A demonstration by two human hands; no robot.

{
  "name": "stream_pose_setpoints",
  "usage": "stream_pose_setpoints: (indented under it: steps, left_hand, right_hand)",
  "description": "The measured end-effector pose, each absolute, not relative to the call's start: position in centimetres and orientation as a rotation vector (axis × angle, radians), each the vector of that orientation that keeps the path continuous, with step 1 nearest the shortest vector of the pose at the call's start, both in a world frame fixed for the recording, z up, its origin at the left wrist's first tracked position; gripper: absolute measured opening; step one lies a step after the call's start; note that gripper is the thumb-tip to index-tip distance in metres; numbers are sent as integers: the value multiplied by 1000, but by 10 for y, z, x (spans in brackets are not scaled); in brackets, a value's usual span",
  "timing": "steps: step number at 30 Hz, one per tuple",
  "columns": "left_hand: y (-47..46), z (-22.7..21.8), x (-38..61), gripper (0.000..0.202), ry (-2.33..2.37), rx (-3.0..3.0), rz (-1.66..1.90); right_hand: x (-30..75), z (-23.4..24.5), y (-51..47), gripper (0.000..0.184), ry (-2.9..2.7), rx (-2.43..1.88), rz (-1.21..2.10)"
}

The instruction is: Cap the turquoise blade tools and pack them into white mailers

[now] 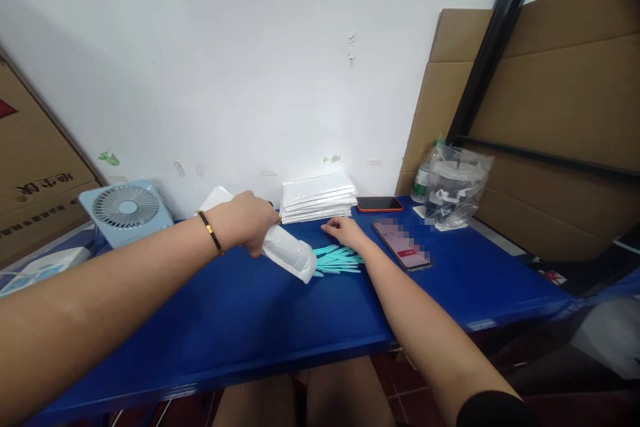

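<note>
A white packet (290,253) is clasped in the left grip (255,221) at the center of the frame, its lower end tilted toward turquoise sticks (339,260) strewn on the blue counter (225,327). Just right of center, the right grip (346,231) is seen near the sticks, fingers curled; whether anything is pinched there cannot be told. A stack of white packets (317,197) is set behind, with a pink-screened phone (400,245) laid at center right.
</note>
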State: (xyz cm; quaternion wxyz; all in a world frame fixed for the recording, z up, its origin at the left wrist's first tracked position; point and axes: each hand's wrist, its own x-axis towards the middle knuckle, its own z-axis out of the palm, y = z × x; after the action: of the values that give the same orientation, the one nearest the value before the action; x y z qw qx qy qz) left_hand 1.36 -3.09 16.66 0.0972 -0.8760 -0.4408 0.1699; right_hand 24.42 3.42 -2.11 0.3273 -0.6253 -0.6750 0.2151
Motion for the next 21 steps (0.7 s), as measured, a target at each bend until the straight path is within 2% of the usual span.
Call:
stream_pose_setpoints:
  steps: [12, 18, 21]
  left_hand:
    - [-14, 195, -22, 29, -1310, -2510, 403]
    - [0, 213, -57, 47, -1428, -2368, 474]
    - [14, 205, -80, 60, -1558, -2286, 505]
  right_hand:
    - [245, -22, 33, 38, -1803, -1648, 571]
    - [246, -22, 33, 40, -1810, -1640, 568]
    - [246, -21, 32, 39, -1826, -1637, 562]
